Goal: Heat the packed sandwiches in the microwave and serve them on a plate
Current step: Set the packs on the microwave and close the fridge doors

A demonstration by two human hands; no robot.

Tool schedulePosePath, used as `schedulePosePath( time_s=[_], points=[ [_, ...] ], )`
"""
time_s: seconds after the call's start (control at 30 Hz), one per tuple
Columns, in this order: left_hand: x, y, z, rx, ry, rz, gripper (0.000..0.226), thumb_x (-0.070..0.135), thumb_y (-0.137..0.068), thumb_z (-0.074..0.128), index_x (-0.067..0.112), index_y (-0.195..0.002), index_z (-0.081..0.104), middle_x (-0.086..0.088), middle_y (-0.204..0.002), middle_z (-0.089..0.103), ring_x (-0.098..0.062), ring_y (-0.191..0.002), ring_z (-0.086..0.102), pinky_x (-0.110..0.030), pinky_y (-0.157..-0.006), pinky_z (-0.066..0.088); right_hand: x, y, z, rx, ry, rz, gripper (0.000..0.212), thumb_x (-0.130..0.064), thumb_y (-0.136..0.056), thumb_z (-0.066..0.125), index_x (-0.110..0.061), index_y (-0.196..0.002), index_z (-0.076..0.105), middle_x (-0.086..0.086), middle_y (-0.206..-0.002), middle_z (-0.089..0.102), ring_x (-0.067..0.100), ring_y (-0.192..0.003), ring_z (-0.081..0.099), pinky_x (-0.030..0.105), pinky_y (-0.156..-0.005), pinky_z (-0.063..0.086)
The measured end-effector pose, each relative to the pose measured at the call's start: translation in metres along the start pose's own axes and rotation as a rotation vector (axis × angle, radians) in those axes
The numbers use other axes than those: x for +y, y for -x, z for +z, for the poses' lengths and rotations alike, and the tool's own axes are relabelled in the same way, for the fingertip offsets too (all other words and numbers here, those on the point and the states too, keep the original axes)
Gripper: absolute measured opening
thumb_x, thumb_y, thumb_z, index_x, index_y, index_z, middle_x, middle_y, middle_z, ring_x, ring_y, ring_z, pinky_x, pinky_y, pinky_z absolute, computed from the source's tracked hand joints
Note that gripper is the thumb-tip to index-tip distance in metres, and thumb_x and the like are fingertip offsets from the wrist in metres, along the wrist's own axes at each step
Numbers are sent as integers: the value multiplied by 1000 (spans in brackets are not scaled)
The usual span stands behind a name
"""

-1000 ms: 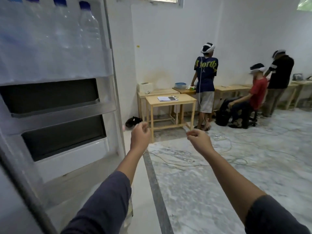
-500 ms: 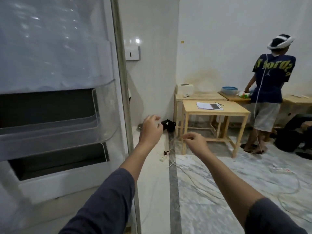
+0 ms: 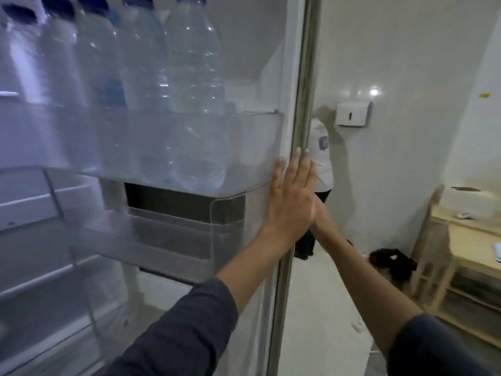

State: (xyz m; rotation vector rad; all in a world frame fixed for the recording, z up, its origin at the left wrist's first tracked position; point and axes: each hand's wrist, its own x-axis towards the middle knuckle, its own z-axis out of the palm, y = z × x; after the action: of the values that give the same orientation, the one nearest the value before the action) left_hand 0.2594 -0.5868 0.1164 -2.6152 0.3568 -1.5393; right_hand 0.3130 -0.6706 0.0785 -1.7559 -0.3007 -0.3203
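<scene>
The open fridge door (image 3: 288, 77) fills the left of the head view, its inner side facing me. My left hand (image 3: 292, 196) lies flat with fingers spread on the door's inner edge, beside the clear door shelf (image 3: 252, 158). My right hand (image 3: 322, 215) reaches to the door's edge behind the left hand and is mostly hidden. No sandwiches, microwave or plate are in view.
Several water bottles (image 3: 195, 104) stand in the upper door shelf, above a lower shelf (image 3: 173, 234). Beyond the door edge stands a person in a white shirt (image 3: 321, 161). A wall dispenser (image 3: 352, 114), a black object on the floor (image 3: 390, 264) and a wooden table (image 3: 466, 240) are at the right.
My view has swung left toward the fridge door. Both hands have risen from loose fists in the air to the door's edge, the left one now flat against it.
</scene>
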Motion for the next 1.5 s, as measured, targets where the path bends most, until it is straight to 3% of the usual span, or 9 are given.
schedulePosePath(
  time_s=[0.13, 0.23, 0.37, 0.73, 0.97, 1.1, 1.2, 1.33, 1.5],
  points=[
    [10, 10, 0, -160, -117, -178, 54, 15, -97, 16, 6, -147, -4, -7, -158, -4, -19, -146, -4, -36, -117, -4, 9, -8, 28, 74, -195, -50, 32, -17, -103, 28, -9, -121, 53, 5, -117, 58, -18, -89, 56, 3, -79, 42],
    [-4, 21, 6, -56, -360, -65, 59, 19, -90, 18, 0, -145, 8, -11, -157, 12, -21, -146, 8, -38, -118, 1, 8, 5, 26, 40, -363, -14, 38, -33, -102, 27, -16, -120, 56, 6, -122, 60, 9, -112, 56, 28, -102, 41],
    [-10, 31, -6, -46, -398, -80, 61, 15, -88, 24, -1, -146, 12, -12, -157, 14, -22, -146, 10, -39, -116, -8, 2, 26, 15, -60, -377, -40, 28, -30, -102, 30, -26, -90, 54, 1, -91, 57, 15, -86, 54, 35, -83, 43],
    [-52, 93, -83, -36, -452, -72, 59, 30, -92, 37, 12, -146, 25, -6, -154, 27, -24, -145, 6, -40, -118, 5, -33, 113, 37, -124, -346, -147, 16, -20, -101, 33, -11, -104, 46, -6, -81, 49, -7, -65, 49, 9, -61, 43],
    [-109, 144, -147, 56, -420, -22, 60, 31, -89, 47, 14, -143, 29, 2, -152, 24, -22, -141, 21, -40, -117, 15, -55, 172, 88, -91, -168, -358, 16, -43, -93, 34, -30, -95, 44, 3, -92, 52, 21, -84, 52, 31, -71, 45],
    [-146, 173, -185, 26, -380, -52, 63, 31, -86, 53, 15, -142, 30, -3, -150, 25, -24, -139, 25, -41, -114, 23, -77, 203, 123, 17, 6, -545, 32, -40, -91, 33, -12, -93, 49, 1, -92, 44, 11, -87, 36, 9, -77, 31],
    [-174, 189, -215, -10, -354, -75, 64, 29, -84, 53, 18, -142, 29, -2, -150, 24, -23, -138, 27, -39, -109, 29, -94, 224, 155, 37, 54, -585, 34, -38, -91, 36, -8, -100, 49, 11, -100, 48, 16, -93, 36, 28, -82, 39],
    [-212, 199, -253, 4, -295, -200, 59, 28, -87, 44, 17, -142, 26, -5, -150, 25, -23, -139, 21, -32, -111, 18, -115, 246, 195, 106, 154, -678, 33, -39, -88, 43, -14, -109, 46, 9, -118, 43, 24, -108, 39, 46, -87, 43],
    [-242, 194, -293, 73, -157, -260, 57, 29, -93, 37, 5, -144, 26, -14, -152, 27, -19, -142, 13, -21, -117, 3, -156, 256, 239, 86, 96, -780, 46, -39, -89, 45, -19, -130, 37, 4, -141, 25, 24, -132, 28, 38, -106, 32]
  ],
)
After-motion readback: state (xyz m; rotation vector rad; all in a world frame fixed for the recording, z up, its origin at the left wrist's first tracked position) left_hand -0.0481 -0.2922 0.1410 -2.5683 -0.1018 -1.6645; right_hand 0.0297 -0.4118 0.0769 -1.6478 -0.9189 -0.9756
